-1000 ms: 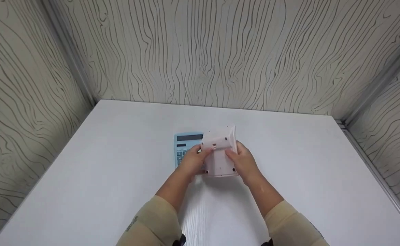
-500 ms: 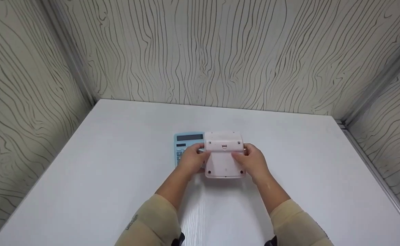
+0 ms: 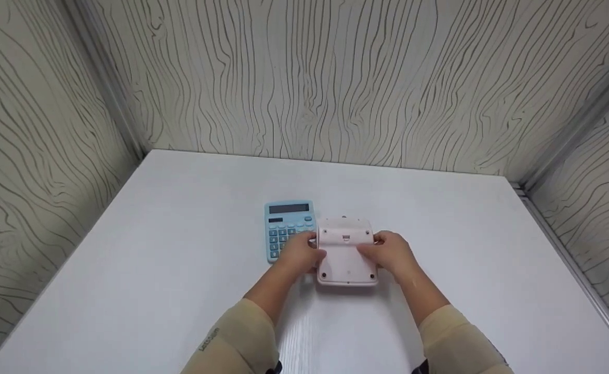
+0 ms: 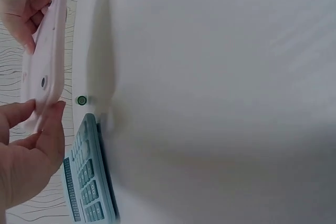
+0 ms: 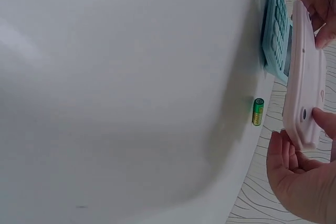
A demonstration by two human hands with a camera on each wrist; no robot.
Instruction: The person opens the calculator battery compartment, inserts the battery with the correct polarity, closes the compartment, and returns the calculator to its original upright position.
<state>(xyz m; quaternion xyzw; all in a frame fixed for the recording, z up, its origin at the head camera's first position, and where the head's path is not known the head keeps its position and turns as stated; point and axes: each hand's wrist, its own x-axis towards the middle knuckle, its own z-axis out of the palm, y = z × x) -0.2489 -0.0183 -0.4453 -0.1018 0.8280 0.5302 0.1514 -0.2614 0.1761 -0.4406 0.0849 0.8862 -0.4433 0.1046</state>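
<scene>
Both my hands hold a pale pink calculator (image 3: 347, 266) above the table, its back turned up. The battery cover and dark screw or foot spots show on that back, while its keys are hidden. My left hand (image 3: 297, 254) grips one side edge, thumb on the back and fingers beneath. On the opposite edge my right hand (image 3: 395, 253) holds it the same way. A light blue calculator (image 3: 290, 222) lies face up on the table, left of the pink one and partly behind my left hand. A green battery (image 5: 258, 112) lies on the table beyond the pink calculator.
The white table (image 3: 180, 218) is bounded by a wood-grain patterned panel (image 3: 304, 78) at the back, with similar panels at the left and right. Metal posts stand at the back corners.
The pink calculator was tilted and overlapping the blue one. It has levelled, shifted right and come nearer to me with both hands, so more of the blue calculator shows.
</scene>
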